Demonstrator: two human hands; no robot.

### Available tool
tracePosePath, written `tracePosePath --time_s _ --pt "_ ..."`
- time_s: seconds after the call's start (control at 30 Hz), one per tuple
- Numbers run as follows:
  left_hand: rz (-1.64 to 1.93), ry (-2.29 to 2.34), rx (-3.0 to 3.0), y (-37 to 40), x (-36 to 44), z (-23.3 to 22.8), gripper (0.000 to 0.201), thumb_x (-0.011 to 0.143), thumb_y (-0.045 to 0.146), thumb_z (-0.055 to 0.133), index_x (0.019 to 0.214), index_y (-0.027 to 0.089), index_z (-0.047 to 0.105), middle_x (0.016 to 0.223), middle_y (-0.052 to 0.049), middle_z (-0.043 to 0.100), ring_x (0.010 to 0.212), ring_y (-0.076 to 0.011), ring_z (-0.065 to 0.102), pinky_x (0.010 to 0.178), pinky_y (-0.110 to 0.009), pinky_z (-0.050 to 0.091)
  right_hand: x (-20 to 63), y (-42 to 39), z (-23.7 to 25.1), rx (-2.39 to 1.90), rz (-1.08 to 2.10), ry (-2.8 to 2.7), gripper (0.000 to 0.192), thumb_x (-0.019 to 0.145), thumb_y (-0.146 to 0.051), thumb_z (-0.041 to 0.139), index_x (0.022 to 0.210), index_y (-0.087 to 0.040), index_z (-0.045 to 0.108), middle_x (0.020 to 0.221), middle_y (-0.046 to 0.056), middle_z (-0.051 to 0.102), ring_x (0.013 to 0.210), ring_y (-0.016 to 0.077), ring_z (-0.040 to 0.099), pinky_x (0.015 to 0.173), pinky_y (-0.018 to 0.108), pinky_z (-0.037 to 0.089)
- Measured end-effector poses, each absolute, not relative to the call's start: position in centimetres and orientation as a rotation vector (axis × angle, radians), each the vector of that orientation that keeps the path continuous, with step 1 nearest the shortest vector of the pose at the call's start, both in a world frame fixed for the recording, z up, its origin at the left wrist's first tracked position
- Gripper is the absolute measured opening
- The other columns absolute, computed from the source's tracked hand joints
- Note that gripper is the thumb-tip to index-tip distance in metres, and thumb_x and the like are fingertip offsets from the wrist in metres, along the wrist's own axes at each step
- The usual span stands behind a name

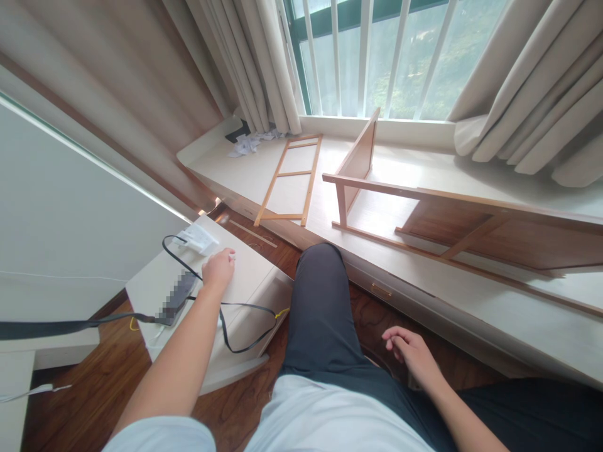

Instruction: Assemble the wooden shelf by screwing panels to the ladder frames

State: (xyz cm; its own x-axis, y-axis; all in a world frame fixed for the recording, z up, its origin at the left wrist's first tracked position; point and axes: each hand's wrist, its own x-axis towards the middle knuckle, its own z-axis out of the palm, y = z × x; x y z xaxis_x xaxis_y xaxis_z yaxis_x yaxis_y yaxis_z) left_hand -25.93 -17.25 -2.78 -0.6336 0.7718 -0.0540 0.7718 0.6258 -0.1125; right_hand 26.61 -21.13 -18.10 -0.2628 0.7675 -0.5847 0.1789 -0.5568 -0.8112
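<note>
Lying near fingers [228, 252] (left): white packet [201, 238]

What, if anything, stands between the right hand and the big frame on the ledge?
Nothing visible: only floor and ledge show between the right hand and the big frame; the knee is left of that path.

A small white object [232, 256] is pinched in the left hand [218, 270], a white box-shaped cabinet [252, 276] beneath that grip.

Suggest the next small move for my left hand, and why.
Probably raise your left hand before swinging it sideways: the black cable passes beneath that forearm and loops over the white cabinet, so a low sweep might snag it.
</note>
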Motion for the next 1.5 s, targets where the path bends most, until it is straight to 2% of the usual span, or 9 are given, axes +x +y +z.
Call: tracePosePath --time_s 0.43,0.77,1.07,1.5 --pt "-0.214 2.855 1.319 -17.15 -25.98 -2.72 0.043 0.095 0.025 0.044 0.134 0.026 0.064 0.12 -0.011 0.074 0.116 -0.0278 0.066 0.098 -0.038 0.049 26.48 -21.14 -17.86 -1.573 1.859 -1.161 0.039 0.063 -0.048 0.054 0.079 -0.016 0.07 0.066 0.003 0.061 0.052 0.0113 0.042 0.053 0.026 0.029" --pt "-0.19 2.852 1.333 -17.21 -25.99 -2.85 0.039 0.098 0.027 0.043 0.131 0.027 0.065 0.122 -0.009 0.075 0.12 -0.0286 0.064 0.1 -0.04 0.048 26.32 -21.09 -17.63 -1.579 1.862 -1.138 0.04 0.061 -0.047 0.054 0.078 -0.015 0.071 0.065 0.003 0.061 0.051 0.0106 0.042 0.053 0.026 0.029" --pt "-0.191 2.855 1.311 -17.21 -26.11 -2.75 0.041 0.1 0.029 0.041 0.131 0.026 0.066 0.119 -0.013 0.075 0.118 -0.029 0.065 0.099 -0.041 0.048 26.5 -21.06 -17.76 -1.563 1.868 -1.137 0.038 0.062 -0.046 0.055 0.078 -0.015 0.071 0.066 0.002 0.061 0.051 0.0109 0.043 0.053 0.026 0.029" --pt "-0.176 2.838 1.328 -17.36 -25.81 -2.65 0.039 0.096 0.025 0.045 0.13 0.027 0.065 0.122 -0.007 0.075 0.121 -0.028 0.064 0.101 -0.039 0.047 26.51 -21.21 -17.89 -1.57 1.871 -1.144 0.039 0.064 -0.047 0.054 0.081 -0.015 0.071 0.067 0.003 0.062 0.053 0.011 0.043 0.054 0.026 0.028"
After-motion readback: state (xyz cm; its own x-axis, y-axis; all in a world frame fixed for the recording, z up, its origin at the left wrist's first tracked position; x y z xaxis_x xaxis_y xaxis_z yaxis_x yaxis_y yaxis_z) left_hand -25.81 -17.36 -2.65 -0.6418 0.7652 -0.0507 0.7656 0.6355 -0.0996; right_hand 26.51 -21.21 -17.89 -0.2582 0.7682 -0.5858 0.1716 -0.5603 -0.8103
